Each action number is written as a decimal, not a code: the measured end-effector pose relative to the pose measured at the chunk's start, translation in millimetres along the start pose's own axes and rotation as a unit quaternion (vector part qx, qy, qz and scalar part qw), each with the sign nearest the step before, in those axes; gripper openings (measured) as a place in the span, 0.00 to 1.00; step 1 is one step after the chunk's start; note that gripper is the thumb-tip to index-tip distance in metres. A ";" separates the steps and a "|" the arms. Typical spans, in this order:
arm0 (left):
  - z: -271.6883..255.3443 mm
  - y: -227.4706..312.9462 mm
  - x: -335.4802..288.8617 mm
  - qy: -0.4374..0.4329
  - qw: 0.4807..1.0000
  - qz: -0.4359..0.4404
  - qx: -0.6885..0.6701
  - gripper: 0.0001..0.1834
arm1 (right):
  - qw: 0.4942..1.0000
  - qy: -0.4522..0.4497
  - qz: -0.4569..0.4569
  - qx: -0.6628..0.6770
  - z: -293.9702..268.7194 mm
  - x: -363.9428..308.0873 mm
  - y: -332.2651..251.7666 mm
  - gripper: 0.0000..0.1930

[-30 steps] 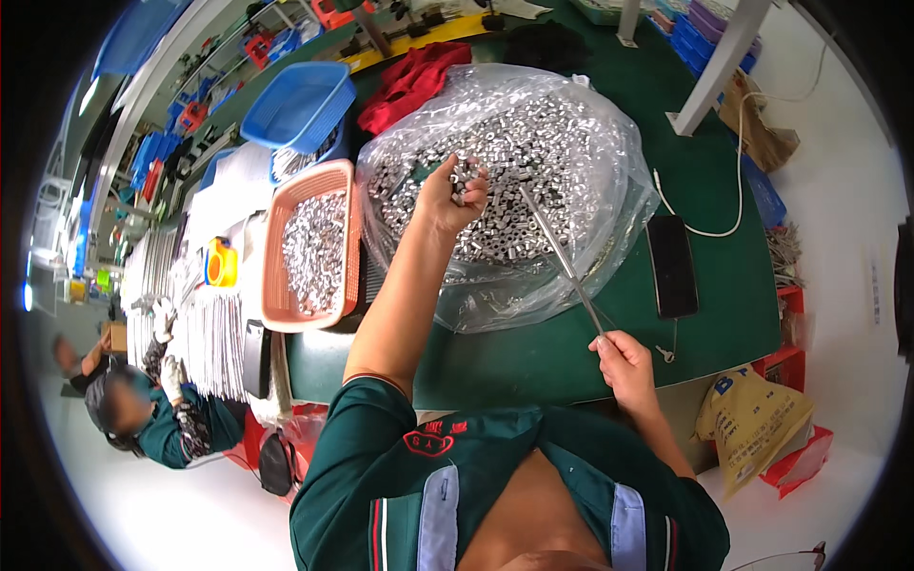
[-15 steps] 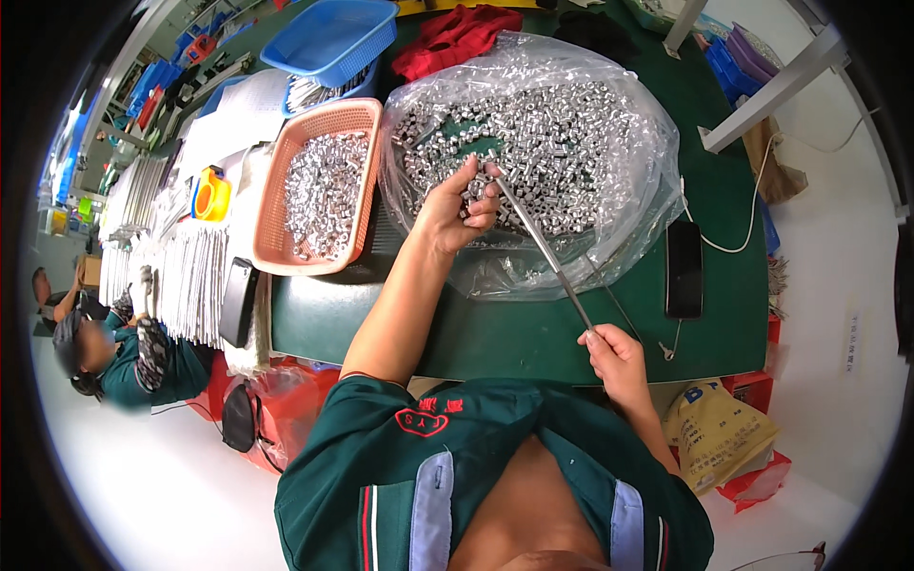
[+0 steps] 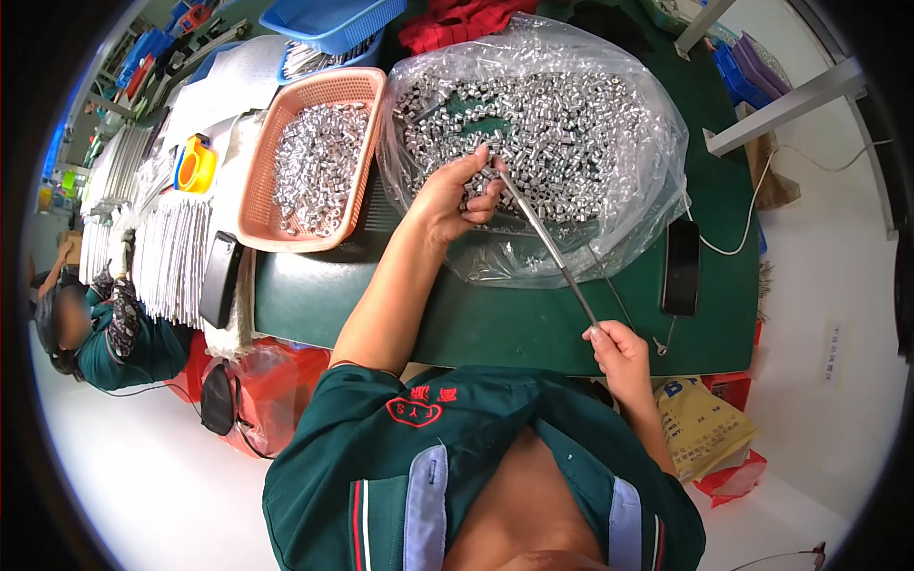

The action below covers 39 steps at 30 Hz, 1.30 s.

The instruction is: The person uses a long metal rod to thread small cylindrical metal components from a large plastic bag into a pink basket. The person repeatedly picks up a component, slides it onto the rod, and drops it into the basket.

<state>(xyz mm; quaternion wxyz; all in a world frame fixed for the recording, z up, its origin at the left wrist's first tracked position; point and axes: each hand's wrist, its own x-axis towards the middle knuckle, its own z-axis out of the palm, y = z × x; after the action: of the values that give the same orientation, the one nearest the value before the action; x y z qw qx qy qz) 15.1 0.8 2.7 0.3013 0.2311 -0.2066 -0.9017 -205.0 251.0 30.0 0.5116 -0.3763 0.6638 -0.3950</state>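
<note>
My right hand (image 3: 621, 356) is closed round the lower end of a long thin metal rod (image 3: 550, 243), which slants up and left over the table's near part. At the rod's upper end, my left hand (image 3: 457, 200) is closed, thumb and forefinger pinched on a small metal sleeve; its curled fingers partly hide what else lies in the palm. Beneath and beyond that hand, a clear plastic bag (image 3: 640, 224) lies spread open, full of loose silver sleeves (image 3: 571, 143). Left of the bag, a pink plastic basket (image 3: 249, 205) holds more small silver pieces (image 3: 319, 167).
Blue trays (image 3: 328, 29) and red cloth (image 3: 462, 27) lie at the back. On the right are a black phone (image 3: 681, 268), a white cable (image 3: 738, 249) and a grey table post (image 3: 785, 107). Leftward sit a tape dispenser (image 3: 196, 169), bundled rods (image 3: 176, 257) and a co-worker (image 3: 129, 333).
The whole view has shifted slightly, with the table's things a little higher and mostly further left. Both hands keep their hold, and the rod stays at nearly the same slant.
</note>
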 end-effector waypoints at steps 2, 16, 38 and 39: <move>1.3 -0.6 -1.0 0.015 1.000 0.003 0.015 0.17 | 1.000 0.002 0.003 -0.013 -1.3 -1.3 -2.6 0.08; 12.4 -5.1 -1.1 0.089 0.975 0.002 0.203 0.20 | 0.879 0.124 -0.209 -0.411 -23.4 -4.4 -60.3 0.06; 11.0 -8.0 1.6 0.111 0.960 0.020 0.257 0.19 | 0.819 0.171 -0.289 -0.464 -21.6 0.6 -56.6 0.06; 9.9 -7.2 2.1 0.091 0.970 0.016 0.225 0.19 | 0.805 0.179 -0.296 -0.482 -22.2 0.4 -59.8 0.06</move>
<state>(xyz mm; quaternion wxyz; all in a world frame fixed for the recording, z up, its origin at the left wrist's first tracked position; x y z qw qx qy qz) 5.1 7.1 6.4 0.2739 0.3710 -0.3794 -0.8021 -221.1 229.5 87.8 -0.0049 -0.6756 0.7045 -0.2172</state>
